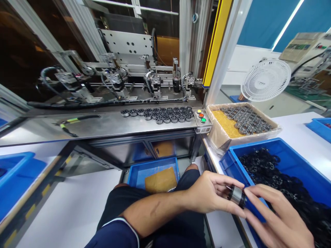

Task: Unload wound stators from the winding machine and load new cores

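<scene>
A small metal stator core (236, 195) with black plastic end pieces is held in front of me at the right, above the rim of a blue bin. My left hand (209, 193) grips it from the left between thumb and fingers. From the right, the fingertips and thumb of my right hand (279, 215) press on its black end. Beneath and beside my right hand, the blue bin (292, 151) contains a heap of black plastic end pieces (276, 175). Part of the core is hidden behind my fingers.
Several stator cores (168, 113) stand in rows on the metal ledge (108, 125), beside a button box (203, 119). A lined carton (219, 139) of metal cores stands right, near a white fan (266, 80). Machine stations (155, 81) lie behind. Below is a blue tray (137, 172) with cardboard.
</scene>
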